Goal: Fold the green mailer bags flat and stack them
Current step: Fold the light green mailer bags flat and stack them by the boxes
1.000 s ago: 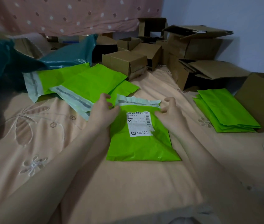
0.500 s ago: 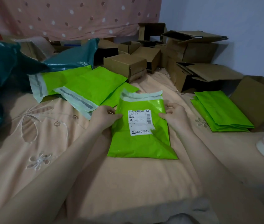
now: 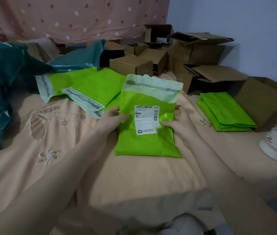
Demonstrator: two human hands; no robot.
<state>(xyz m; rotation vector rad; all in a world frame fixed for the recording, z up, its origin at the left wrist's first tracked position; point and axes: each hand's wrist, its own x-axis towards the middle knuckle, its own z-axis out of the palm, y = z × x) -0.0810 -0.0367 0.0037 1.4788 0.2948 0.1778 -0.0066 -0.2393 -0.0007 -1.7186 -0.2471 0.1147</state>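
While both hands grip it, green mailer bag [image 3: 144, 133] stands tilted between them on bedsheet [image 3: 66, 167]. Left hand [image 3: 112, 118] pinches left edge; right hand [image 3: 178, 122] pinches right edge. Folded stack [image 3: 226, 112] lies right of right hand.

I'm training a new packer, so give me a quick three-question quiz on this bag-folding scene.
1. True or false: both hands grip the labelled bag.
2. Where is the folded stack? A) right of the labelled bag B) on the boxes C) under the teal bag
3. Fill in: the labelled bag's pale flap points ____ the person.

Key: 1 true; 2 A; 3 away from
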